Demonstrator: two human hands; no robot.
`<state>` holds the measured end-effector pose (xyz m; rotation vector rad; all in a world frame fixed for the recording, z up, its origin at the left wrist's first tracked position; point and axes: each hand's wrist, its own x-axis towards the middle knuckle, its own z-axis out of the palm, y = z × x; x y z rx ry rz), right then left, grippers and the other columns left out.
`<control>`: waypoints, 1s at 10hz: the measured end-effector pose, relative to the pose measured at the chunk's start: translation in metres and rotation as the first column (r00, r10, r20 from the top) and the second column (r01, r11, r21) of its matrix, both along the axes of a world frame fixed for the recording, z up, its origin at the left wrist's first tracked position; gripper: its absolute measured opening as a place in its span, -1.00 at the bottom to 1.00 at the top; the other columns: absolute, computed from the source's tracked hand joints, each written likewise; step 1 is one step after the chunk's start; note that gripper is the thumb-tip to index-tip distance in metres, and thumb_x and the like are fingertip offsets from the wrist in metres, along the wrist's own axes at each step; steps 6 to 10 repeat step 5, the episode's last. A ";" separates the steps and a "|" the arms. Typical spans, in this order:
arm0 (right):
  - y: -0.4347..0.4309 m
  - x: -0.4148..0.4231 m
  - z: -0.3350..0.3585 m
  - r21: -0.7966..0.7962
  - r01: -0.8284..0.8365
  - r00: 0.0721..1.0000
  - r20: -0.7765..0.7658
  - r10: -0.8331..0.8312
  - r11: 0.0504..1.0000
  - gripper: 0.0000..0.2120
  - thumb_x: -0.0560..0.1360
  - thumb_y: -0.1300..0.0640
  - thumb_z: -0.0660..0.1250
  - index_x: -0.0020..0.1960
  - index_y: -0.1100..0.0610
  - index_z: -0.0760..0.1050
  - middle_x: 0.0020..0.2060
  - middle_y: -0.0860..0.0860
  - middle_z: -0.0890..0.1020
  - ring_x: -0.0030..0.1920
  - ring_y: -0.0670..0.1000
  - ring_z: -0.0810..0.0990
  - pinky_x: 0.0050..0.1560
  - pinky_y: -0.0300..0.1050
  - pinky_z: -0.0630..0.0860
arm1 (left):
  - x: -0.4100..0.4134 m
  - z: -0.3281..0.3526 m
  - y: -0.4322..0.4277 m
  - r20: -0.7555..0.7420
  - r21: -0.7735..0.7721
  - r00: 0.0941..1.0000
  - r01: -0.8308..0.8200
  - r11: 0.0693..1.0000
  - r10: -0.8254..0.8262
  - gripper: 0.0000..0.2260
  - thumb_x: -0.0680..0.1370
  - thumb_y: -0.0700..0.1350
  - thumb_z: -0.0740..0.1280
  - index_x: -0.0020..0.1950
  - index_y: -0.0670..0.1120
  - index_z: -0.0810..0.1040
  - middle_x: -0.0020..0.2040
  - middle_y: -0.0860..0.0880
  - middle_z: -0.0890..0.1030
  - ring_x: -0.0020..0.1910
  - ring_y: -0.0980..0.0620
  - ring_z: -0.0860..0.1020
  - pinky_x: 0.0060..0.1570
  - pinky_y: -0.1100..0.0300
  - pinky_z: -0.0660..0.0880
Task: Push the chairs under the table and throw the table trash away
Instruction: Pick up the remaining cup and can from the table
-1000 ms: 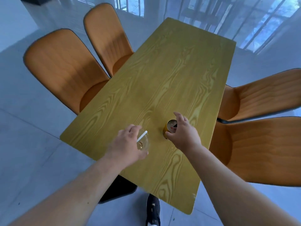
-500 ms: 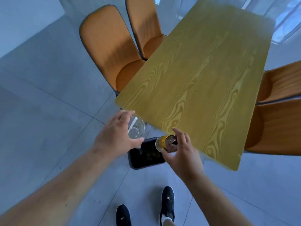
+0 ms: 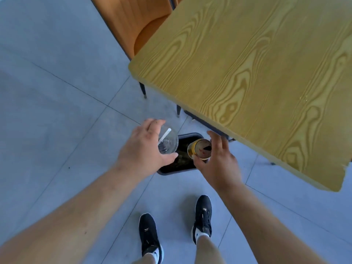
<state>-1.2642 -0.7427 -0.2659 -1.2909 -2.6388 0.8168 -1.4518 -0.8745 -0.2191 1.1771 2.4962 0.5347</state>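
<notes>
The left hand (image 3: 142,149) grips a clear plastic cup with a white straw (image 3: 168,142), and the right hand (image 3: 217,161) clasps a yellow metal can (image 3: 199,149). Both are held above the dark rectangular bin (image 3: 177,164) on the grey floor beside the yellow wood-grain table (image 3: 257,73).

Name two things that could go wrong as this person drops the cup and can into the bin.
1. The left hand holds the clear cup over the rim of the black bin; it may miss.
2. The open can in the right hand may spill leftover drink onto the floor.
</notes>
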 end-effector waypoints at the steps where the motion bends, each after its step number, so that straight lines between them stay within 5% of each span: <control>1: 0.001 0.002 -0.017 -0.027 0.036 0.999 0.032 -0.035 0.999 -0.24 0.41 -0.14 0.50 0.48 -0.06 0.21 0.32 0.00 0.42 -0.07 0.21 0.63 -0.22 -0.06 0.38 | 0.004 -0.022 0.006 0.023 -0.024 1.000 -0.016 1.000 0.016 -0.09 0.22 0.34 0.50 0.49 0.15 0.25 0.38 0.11 0.36 0.27 -0.04 0.39 0.01 0.07 0.41; 3: -0.004 0.013 0.002 -0.062 0.010 0.999 0.049 -0.007 0.998 -0.36 0.48 -0.22 0.40 0.45 -0.11 0.23 0.28 -0.06 0.45 -0.04 0.12 0.61 -0.22 -0.06 0.39 | 0.011 -0.015 0.009 0.003 -0.026 1.000 0.024 0.999 -0.024 -0.18 0.28 0.33 0.45 0.46 0.08 0.30 0.38 0.05 0.41 0.28 -0.07 0.38 0.03 0.03 0.45; 5: 0.001 0.016 0.085 0.021 -0.027 0.999 -0.017 0.027 0.999 -0.48 0.51 -0.31 0.28 0.39 -0.14 0.35 0.21 -0.18 0.49 0.13 -0.03 0.52 -0.11 -0.18 0.36 | 0.013 0.060 0.021 -0.027 0.036 0.998 0.057 0.998 -0.056 -0.31 0.38 0.33 0.40 0.44 0.08 0.38 0.40 0.04 0.46 0.37 0.02 0.33 0.27 -0.02 0.43; 10: 0.001 0.016 0.085 0.021 -0.027 0.999 -0.017 0.027 0.999 -0.48 0.51 -0.31 0.28 0.39 -0.14 0.35 0.21 -0.18 0.49 0.13 -0.03 0.52 -0.11 -0.18 0.36 | 0.013 0.060 0.021 -0.027 0.036 0.998 0.057 0.998 -0.056 -0.31 0.38 0.33 0.40 0.44 0.08 0.38 0.40 0.04 0.46 0.37 0.02 0.33 0.27 -0.02 0.43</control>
